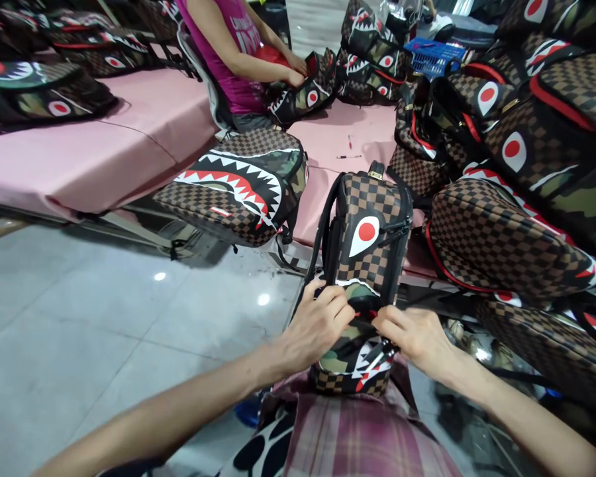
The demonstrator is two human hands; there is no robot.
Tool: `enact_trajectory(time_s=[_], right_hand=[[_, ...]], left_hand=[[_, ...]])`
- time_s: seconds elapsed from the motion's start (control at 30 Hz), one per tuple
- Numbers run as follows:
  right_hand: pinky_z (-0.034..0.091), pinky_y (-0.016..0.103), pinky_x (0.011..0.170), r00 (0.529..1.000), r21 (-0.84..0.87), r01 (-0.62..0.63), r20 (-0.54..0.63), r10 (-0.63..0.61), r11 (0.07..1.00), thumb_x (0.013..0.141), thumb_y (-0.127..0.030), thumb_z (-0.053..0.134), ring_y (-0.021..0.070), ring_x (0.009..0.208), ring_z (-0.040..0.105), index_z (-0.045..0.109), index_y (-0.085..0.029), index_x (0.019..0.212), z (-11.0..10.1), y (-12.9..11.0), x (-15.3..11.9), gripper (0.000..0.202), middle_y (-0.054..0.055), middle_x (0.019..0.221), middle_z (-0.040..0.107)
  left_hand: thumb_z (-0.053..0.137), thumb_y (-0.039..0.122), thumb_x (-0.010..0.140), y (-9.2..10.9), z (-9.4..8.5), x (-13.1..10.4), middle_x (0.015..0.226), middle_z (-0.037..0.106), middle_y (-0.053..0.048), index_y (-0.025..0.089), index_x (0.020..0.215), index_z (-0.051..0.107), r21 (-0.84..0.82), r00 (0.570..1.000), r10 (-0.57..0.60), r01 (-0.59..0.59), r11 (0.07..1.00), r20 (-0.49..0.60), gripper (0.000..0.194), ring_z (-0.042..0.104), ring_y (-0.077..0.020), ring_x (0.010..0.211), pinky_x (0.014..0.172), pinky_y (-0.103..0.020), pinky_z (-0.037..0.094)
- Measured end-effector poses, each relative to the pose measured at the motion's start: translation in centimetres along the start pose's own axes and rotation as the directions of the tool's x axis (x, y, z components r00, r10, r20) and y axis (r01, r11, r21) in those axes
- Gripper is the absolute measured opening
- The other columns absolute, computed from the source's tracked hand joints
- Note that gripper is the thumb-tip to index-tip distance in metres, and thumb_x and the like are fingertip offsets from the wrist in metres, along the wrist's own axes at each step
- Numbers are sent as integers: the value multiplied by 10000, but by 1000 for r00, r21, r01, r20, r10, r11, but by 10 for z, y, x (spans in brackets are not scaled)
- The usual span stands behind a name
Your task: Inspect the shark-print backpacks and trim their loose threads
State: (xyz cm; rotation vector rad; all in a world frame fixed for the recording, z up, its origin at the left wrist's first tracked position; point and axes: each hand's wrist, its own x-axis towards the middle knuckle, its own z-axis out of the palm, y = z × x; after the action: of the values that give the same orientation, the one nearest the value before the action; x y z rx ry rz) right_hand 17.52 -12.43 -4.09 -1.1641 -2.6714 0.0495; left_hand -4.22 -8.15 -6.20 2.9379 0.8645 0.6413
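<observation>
A checkered backpack [377, 199] with a camouflage section, a red-and-white eye and shark teeth lies on its back or side across the table edge and my lap, its top handle pointing away. My left hand [322, 315] is closed on fabric at the left of its side pocket. My right hand [412, 334] pinches the opposite edge, with red lining showing between the two hands. Below my right fingers is a slim, shiny pointed shape [377, 358]; whether it is a tool in that hand or part of the bag, I cannot tell.
Another shark-mouth backpack [238, 185] lies to the left on the pink-covered table [322, 139]. Many similar bags [496, 232] are piled at right. Pens [348, 157] lie farther back. Across the table, a person [238, 59] handles a bag near a blue basket [434, 56].
</observation>
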Motion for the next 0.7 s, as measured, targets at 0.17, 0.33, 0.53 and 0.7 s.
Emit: enact_trajectory(time_s=[0.17,0.33,0.53,0.7], right_hand=[[352,267,507,998,-192,64,20,-61,979,868,-60,397,110,588,509,581,-160,1043,22,-15,-13,273,41,1008,653],[397,275,517,993,-181,94,83,-80,979,860,-47,391,122,609,539,571,-151,1110,34,-20,-22,325,48,1085,651],[429,268,539,996,-136,59,81,-48,989,863,-51,351,123,644,579,567,-175,1150,34,-20,-24,380,68,1135,639],[471,261,579,999,129,-45,-18,47,991,845,-70,392,141,766,634,588,-208,1135,36,-11,-30,376,57,1114,649]], left_hand=[[496,111,844,11,29,-37,866,679,46,230,837,600,-17,965,-40,37,999,-259,159,514,-169,938,826,-361,297],[472,178,881,11,32,-58,957,683,3,212,963,622,-88,983,-11,-6,996,-186,174,508,-177,1016,816,-318,343],[408,158,903,10,31,-61,985,677,-11,189,988,618,-123,981,-24,0,992,-193,229,481,-182,1064,841,-320,354],[421,141,874,17,29,-43,951,661,-38,165,956,619,-120,977,-48,23,992,-208,216,490,-200,1000,810,-347,334]])
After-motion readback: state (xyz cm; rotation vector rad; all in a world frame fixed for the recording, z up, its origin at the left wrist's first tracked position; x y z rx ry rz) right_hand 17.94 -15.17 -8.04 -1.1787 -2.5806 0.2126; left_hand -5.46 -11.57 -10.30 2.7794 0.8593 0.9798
